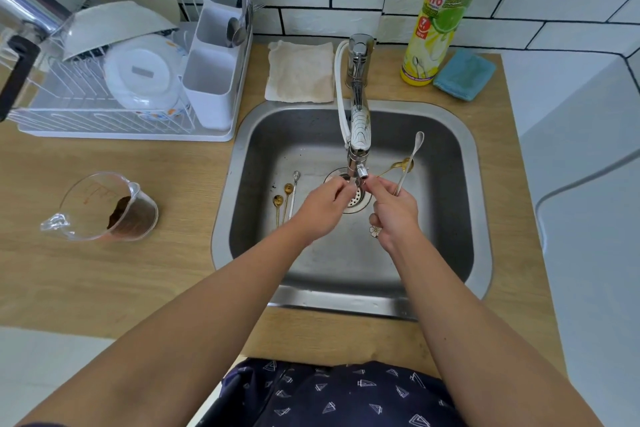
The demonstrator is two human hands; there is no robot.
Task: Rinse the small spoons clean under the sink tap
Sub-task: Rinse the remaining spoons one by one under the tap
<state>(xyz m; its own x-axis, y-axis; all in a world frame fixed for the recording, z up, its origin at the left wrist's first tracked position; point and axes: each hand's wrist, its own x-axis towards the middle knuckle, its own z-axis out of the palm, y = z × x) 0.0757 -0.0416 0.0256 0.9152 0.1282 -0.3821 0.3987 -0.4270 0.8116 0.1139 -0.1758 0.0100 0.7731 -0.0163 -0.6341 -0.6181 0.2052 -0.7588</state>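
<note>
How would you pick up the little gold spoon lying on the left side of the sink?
Pinch the thin handle of the gold spoon from above, near its middle. It lies flat on the sink floor, bowl pointing away, beside two other spoons, so a narrow two-finger pinch fits best.

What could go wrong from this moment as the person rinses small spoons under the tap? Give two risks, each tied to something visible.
1. The right hand holds a long silver spoon while both hands' fingertips meet directly over the round perforated drain strainer; a wet spoon could slip and drop there.
2. Two small gold spoons and a small silver spoon lie on the stainless steel sink floor near dark specks, so they might pick up grime.
</note>
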